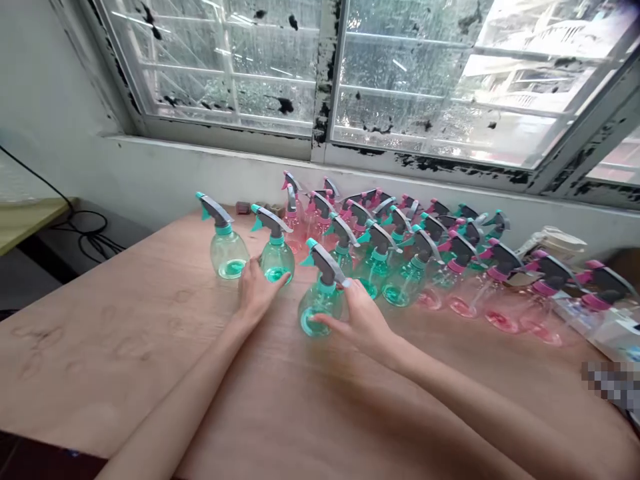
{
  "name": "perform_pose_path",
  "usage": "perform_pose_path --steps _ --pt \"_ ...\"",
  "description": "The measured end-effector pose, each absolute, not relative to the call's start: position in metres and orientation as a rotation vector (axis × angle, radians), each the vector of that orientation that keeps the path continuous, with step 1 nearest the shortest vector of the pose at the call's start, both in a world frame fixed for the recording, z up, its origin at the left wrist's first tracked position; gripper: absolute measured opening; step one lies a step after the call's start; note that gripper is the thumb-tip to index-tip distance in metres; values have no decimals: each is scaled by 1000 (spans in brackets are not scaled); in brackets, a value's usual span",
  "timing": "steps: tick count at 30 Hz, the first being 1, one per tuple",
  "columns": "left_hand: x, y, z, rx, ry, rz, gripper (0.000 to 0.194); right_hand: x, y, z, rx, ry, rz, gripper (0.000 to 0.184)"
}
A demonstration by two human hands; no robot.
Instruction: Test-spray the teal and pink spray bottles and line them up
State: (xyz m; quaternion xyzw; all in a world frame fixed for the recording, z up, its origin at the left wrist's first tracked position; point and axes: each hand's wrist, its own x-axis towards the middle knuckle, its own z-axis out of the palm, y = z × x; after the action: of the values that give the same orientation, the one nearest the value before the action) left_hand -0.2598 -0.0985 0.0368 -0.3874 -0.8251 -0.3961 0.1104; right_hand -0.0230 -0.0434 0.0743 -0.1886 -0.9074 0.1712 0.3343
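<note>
My left hand (260, 287) is closed around the lower body of a green spray bottle (279, 257), thumb across its front. To its left another green spray bottle (227, 250) stands upright by itself. Nearer to me, my right hand (363, 317) grips a third green spray bottle (320, 303) from its right side, with the thumb over the front. All three have grey and teal trigger heads pointing left. Just beyond my right hand stand more green spray bottles (400, 283), close together.
Several pink spray bottles (505, 303) line the right side and back of the wooden table (125, 333). A white container (555, 240) stands at the back right. Behind is a window (425, 80) above a white wall. Black cables (93, 230) hang at the left beside a yellowish tabletop (30, 223).
</note>
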Motion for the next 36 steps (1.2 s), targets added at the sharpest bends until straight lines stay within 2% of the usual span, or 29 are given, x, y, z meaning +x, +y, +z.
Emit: perform_pose_path --steps 4,11,24,30,33,36 --pt "-266 -105 44 -1018 -2433 -1053 75 -62 -43 80 -729 -2408 326 55" --pt "-264 -112 50 -968 -2447 -765 81 -100 -41 93 -885 -2407 338 61" --pt "-259 -110 40 -1027 -2345 -777 71 -135 -30 85 -981 -2336 384 69" --pt "-253 -113 51 -1066 -2180 -940 86 -117 -31 83 -852 -2248 401 73" --pt "-242 -117 63 -1186 -2007 -1039 77 -80 -32 85 -639 -2255 478 59" --pt "-221 -119 68 -1339 -1891 -1230 57 -34 -21 89 -610 -2293 586 20"
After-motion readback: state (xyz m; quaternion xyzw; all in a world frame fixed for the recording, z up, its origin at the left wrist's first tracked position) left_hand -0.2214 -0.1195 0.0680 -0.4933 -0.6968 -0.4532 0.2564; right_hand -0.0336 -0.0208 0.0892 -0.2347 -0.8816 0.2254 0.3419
